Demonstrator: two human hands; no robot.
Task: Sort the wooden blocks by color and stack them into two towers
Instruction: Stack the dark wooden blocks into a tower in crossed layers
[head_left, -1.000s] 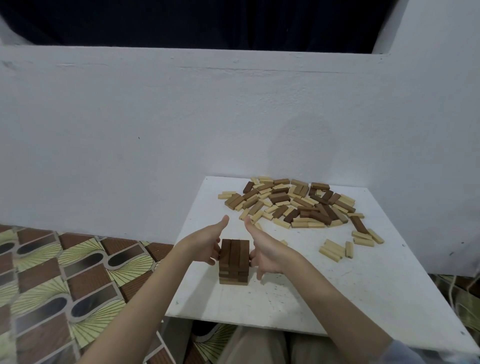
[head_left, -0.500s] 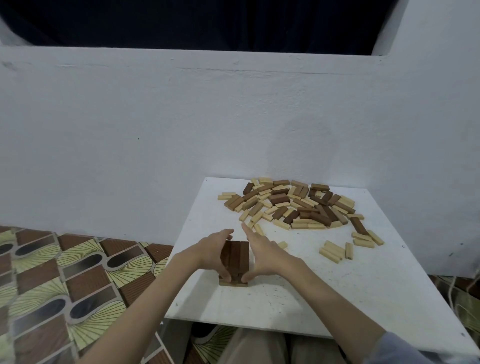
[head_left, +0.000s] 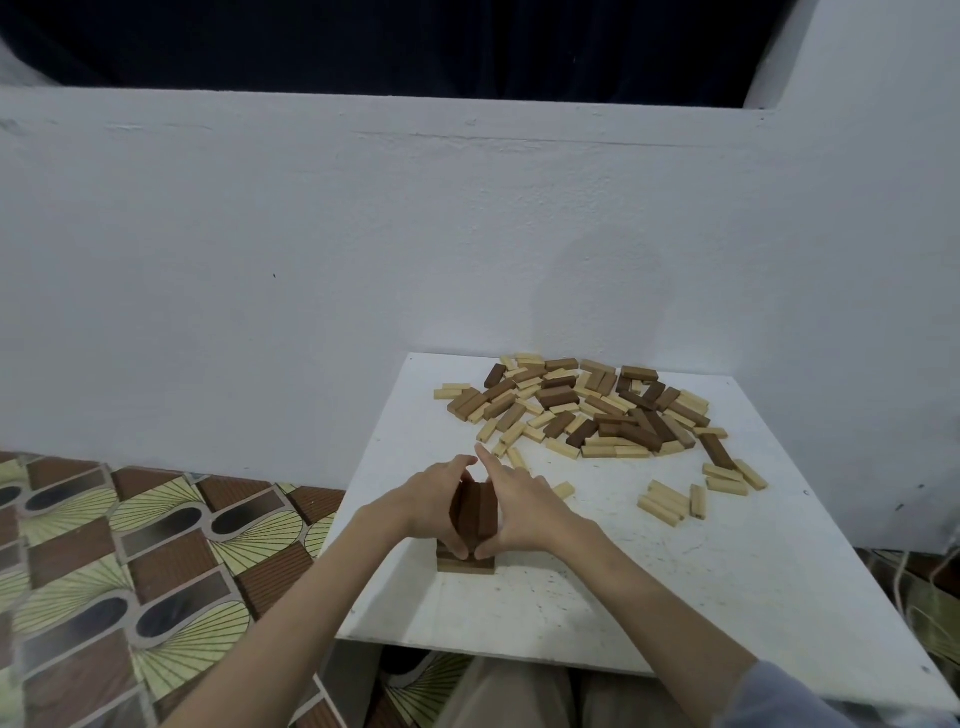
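Observation:
A short tower of dark brown blocks (head_left: 475, 512) stands near the left front of the white board (head_left: 675, 597). My left hand (head_left: 431, 501) and my right hand (head_left: 524, 506) wrap round it from either side. The index fingers reach behind it and the thumbs meet low on its front face. Only the top layer and the bottom block show between the hands. A mixed pile of dark and light blocks (head_left: 597, 410) lies at the far side of the board.
A few loose light blocks (head_left: 670, 501) lie right of the hands, and one light block (head_left: 562, 489) sits just beyond my right hand. A white wall rises behind the board. Patterned floor tiles (head_left: 156, 561) spread to the left.
Both hands moved from flat against the tower's sides to wrapping round it, thumbs coming to the front and fingers behind. The tower stays in place.

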